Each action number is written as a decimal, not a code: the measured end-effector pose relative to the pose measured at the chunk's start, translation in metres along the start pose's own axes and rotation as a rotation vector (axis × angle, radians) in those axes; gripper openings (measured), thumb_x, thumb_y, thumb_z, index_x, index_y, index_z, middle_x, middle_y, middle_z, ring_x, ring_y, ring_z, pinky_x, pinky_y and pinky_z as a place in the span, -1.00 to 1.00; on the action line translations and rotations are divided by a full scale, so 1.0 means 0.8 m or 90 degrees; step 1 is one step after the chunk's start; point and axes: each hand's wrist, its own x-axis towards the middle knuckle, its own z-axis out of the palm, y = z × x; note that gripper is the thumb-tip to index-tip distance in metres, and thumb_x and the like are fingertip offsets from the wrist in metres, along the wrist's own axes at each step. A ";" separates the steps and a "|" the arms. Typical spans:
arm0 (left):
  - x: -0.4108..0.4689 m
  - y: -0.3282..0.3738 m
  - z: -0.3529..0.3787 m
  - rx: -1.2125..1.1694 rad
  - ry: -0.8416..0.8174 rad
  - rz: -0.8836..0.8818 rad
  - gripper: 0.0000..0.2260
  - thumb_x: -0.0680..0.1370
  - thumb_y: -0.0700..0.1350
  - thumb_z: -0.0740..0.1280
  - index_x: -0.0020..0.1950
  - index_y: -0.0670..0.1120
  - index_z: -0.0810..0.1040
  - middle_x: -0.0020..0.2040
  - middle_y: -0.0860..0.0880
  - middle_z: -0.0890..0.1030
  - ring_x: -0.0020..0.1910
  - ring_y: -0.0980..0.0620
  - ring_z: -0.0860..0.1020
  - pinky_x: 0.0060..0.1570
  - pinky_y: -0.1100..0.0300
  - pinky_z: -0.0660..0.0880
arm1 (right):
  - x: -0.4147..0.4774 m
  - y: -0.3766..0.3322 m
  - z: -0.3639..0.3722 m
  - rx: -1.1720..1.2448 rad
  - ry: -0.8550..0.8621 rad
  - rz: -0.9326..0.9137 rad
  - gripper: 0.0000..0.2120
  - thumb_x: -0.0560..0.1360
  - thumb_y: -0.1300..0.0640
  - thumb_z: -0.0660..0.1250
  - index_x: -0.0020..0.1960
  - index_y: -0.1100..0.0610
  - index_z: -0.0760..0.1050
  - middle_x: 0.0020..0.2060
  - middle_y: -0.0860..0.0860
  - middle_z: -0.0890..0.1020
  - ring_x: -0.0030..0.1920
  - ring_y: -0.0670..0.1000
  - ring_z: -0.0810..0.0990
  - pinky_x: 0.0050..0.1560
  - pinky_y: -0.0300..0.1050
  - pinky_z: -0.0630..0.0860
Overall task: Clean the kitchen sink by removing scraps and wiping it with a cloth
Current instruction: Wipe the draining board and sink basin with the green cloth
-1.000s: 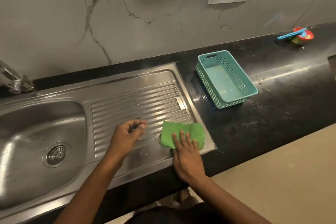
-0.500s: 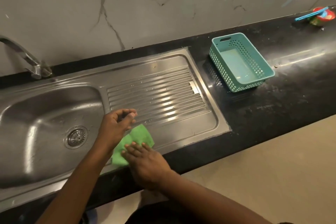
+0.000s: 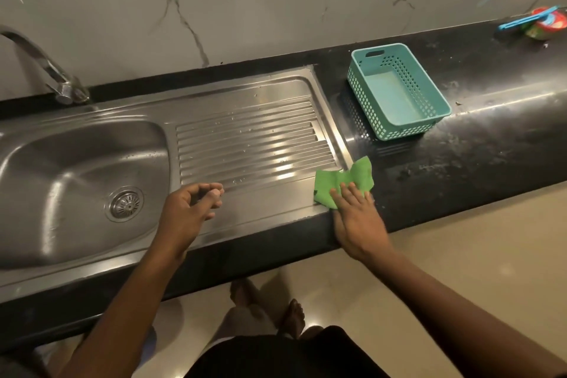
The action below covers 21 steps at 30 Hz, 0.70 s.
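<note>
The steel sink has a basin on the left with a round drain and a ribbed drainboard on the right. A green cloth lies at the drainboard's front right corner, half over the black counter. My right hand presses flat on its near edge, fingers spread. My left hand hovers over the drainboard's front left part, fingers loosely curled, thumb and fingertips pinched together; whether it holds a scrap I cannot tell.
A teal plastic basket stands on the black counter right of the sink. A tap rises at the back left. A red and blue item sits far right by the marbled wall. Bare feet stand on the beige floor below.
My right hand has swept the green cloth from the drainboard's front left, near the basin, back right to its front right corner. The left hand stayed over the drainboard.
</note>
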 end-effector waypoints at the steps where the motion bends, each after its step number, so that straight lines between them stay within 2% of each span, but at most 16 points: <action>1: -0.004 0.000 -0.002 -0.002 0.004 0.001 -0.86 0.66 -0.11 0.39 0.11 0.08 0.72 0.12 -0.04 0.76 0.11 -0.07 0.73 0.10 -0.02 0.65 | -0.006 -0.021 0.009 0.013 0.009 0.023 -0.47 0.70 -0.02 0.06 0.65 0.05 0.23 0.64 0.11 0.25 0.67 0.10 0.10 0.67 0.17 -0.03; 4: -0.008 0.005 -0.006 -0.008 0.006 0.004 -0.86 0.67 -0.14 0.38 0.11 0.05 0.71 0.12 -0.05 0.75 0.11 -0.10 0.72 0.11 -0.03 0.64 | -0.017 -0.098 0.032 0.042 0.009 0.006 -0.44 0.68 -0.02 0.02 0.66 0.04 0.19 0.65 0.13 0.22 0.67 0.14 0.10 0.66 0.21 -0.07; 8: 0.001 0.019 -0.002 -0.007 0.002 0.004 -0.85 0.67 -0.19 0.37 0.07 0.03 0.70 0.10 -0.07 0.76 0.11 -0.15 0.72 0.12 -0.08 0.62 | -0.023 -0.218 0.063 0.075 -0.065 -0.145 -0.43 0.66 -0.03 0.06 0.66 0.03 0.16 0.64 0.17 0.22 0.66 0.16 0.11 0.62 0.19 -0.14; 11: 0.012 0.029 0.002 -0.014 -0.009 0.006 -0.86 0.66 -0.19 0.38 0.06 0.02 0.71 0.09 -0.07 0.77 0.10 -0.15 0.72 0.06 -0.01 0.63 | -0.025 -0.261 0.075 0.069 -0.091 -0.235 -0.44 0.66 -0.07 0.09 0.63 0.00 0.19 0.62 0.13 0.27 0.65 0.16 0.17 0.61 0.17 -0.09; 13: 0.017 0.033 0.002 -0.006 -0.023 0.011 -0.86 0.66 -0.17 0.38 0.08 0.03 0.71 0.10 -0.07 0.76 0.10 -0.14 0.72 0.08 -0.03 0.63 | -0.024 -0.241 0.070 0.048 -0.082 -0.277 -0.44 0.67 -0.07 0.13 0.64 -0.04 0.16 0.64 0.09 0.24 0.65 0.11 0.16 0.63 0.15 -0.04; 16: 0.026 0.034 -0.003 -0.003 -0.029 0.014 -0.86 0.67 -0.16 0.37 0.08 0.04 0.70 0.11 -0.05 0.76 0.10 -0.11 0.73 0.05 0.02 0.61 | -0.027 -0.169 0.052 0.025 -0.047 -0.284 -0.44 0.66 -0.06 0.15 0.65 -0.09 0.19 0.65 0.02 0.23 0.65 0.03 0.16 0.59 -0.03 -0.11; 19: 0.030 0.030 -0.015 0.004 -0.030 0.011 -0.87 0.67 -0.12 0.38 0.10 0.06 0.71 0.12 -0.03 0.76 0.10 -0.06 0.73 0.05 0.04 0.62 | -0.020 -0.066 0.015 0.013 0.017 -0.128 -0.48 0.65 -0.02 0.20 0.60 -0.05 0.33 0.58 0.02 0.38 0.60 0.04 0.31 0.60 0.00 0.11; 21: 0.032 0.026 -0.024 0.009 -0.026 0.003 -0.87 0.67 -0.12 0.37 0.11 0.05 0.71 0.12 -0.02 0.76 0.11 -0.07 0.73 0.07 0.02 0.63 | -0.006 -0.007 -0.014 -0.033 0.016 -0.019 -0.50 0.68 -0.03 0.15 0.61 -0.04 0.31 0.60 -0.02 0.36 0.62 0.01 0.26 0.62 0.09 0.08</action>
